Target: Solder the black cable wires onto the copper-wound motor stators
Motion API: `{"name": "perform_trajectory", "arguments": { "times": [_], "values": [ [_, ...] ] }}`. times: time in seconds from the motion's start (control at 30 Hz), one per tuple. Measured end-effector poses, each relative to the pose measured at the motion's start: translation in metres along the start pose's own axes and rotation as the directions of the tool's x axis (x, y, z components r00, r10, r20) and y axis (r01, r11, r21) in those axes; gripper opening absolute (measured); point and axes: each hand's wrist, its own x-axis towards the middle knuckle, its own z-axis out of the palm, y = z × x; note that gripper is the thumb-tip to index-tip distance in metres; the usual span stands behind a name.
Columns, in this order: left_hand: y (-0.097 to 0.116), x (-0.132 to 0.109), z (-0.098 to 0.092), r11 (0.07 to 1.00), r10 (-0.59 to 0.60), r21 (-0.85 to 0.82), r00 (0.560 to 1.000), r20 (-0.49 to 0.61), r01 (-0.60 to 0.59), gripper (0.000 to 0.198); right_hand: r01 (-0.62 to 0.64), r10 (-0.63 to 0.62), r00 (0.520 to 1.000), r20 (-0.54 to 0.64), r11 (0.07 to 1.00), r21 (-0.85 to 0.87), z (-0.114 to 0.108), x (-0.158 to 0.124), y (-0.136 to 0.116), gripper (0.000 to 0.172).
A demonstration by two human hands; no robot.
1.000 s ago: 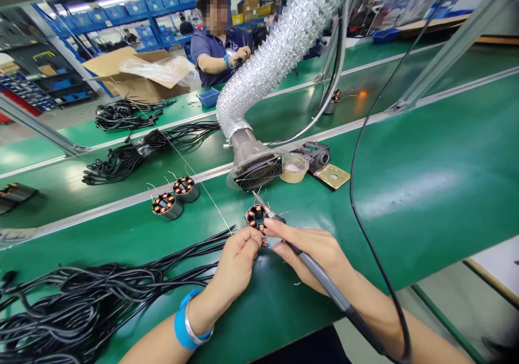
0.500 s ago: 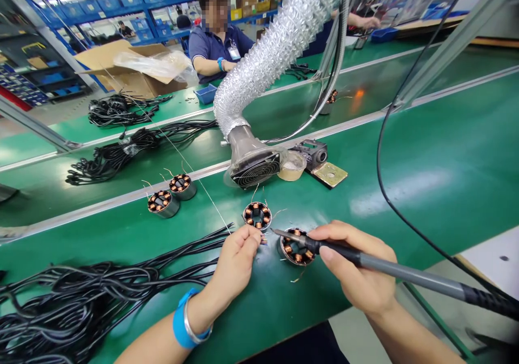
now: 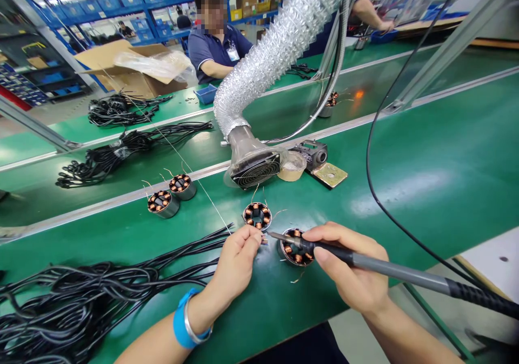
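My left hand (image 3: 238, 258) is closed in a pinch, with small coloured wire ends (image 3: 264, 239) poking out past the fingertips. A thin pale strand (image 3: 203, 187) runs down to this hand from the upper left. In my right hand (image 3: 352, 269) is a soldering iron (image 3: 389, 268), its tip close to the wire ends; contact I cannot tell. Beneath the iron lies a wound stator (image 3: 295, 255) with copper coils. Another stator (image 3: 257, 216) sits just beyond my left fingertips. Black cables (image 3: 93, 293) lie heaped at the left, loose ends toward my left hand.
A fume extractor nozzle (image 3: 255, 164) hangs over the bench's far side. Beside it are a roll-shaped tub (image 3: 292, 166) and an iron stand (image 3: 314, 156). Two stators (image 3: 162, 204) stand left. Beyond the rail, a belt carries cables (image 3: 109, 156). A co-worker (image 3: 219, 50) sits opposite.
The soldering iron and my right hand have shifted slightly left, bringing the tip nearer the wire ends. My left hand stays put. Cables on the belt have slid left.
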Motion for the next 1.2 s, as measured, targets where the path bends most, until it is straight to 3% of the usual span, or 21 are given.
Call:
{"name": "perform_trajectory", "arguments": {
  "times": [0.3,0.63,1.2],
  "values": [
    [0.000,0.000,0.000,1.000,0.006,-0.007,1.000,0.008,-0.006,0.023,0.062,-0.061,0.997,0.038,0.997,-0.039,0.004,0.001,-0.005,0.015],
    [-0.002,0.001,-0.001,0.999,0.034,0.015,0.999,0.020,-0.035,0.022,0.257,-0.252,0.966,0.054,0.959,-0.119,0.010,0.000,-0.022,0.021],
    [-0.005,0.002,0.000,0.999,0.040,0.018,0.999,0.032,-0.041,0.022,0.234,-0.233,0.972,0.022,0.970,-0.069,0.009,0.001,-0.018,0.021]
  ]
}}
